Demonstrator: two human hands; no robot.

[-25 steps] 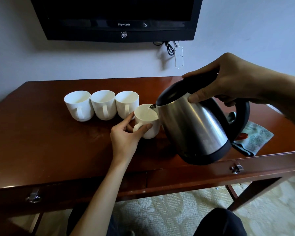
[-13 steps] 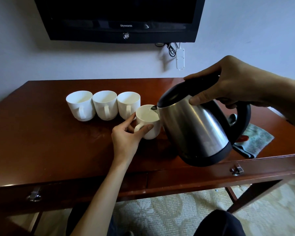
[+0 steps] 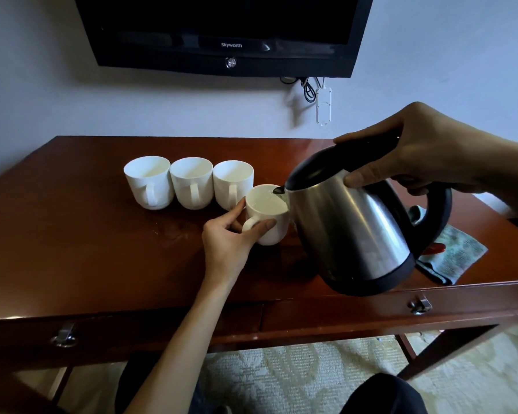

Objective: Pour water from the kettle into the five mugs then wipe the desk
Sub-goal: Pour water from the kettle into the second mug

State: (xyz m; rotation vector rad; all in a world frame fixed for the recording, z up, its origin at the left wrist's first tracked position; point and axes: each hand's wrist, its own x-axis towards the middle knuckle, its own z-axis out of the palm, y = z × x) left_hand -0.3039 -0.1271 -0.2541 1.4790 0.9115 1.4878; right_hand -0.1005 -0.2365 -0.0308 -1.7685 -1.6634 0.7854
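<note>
The step in hand is the pouring. The right hand (image 3: 431,150) grips the handle of the steel kettle (image 3: 353,234), with the thumb pressed on its side, and tilts it so that the spout is over the rim of the fourth mug (image 3: 268,215). The left hand (image 3: 226,243) pinches this mug by its handle and wall and keeps it on the desk (image 3: 72,249).

The mug seems nearly full, so I judge the next move is to bring the kettle upright without dripping, then find the fifth mug, which is not in view.

Three other mugs (image 3: 190,183) stand in a row just behind; whether they hold water, I cannot tell. A folded cloth (image 3: 455,258) lies at the right, behind the kettle, ready for wiping.
</note>
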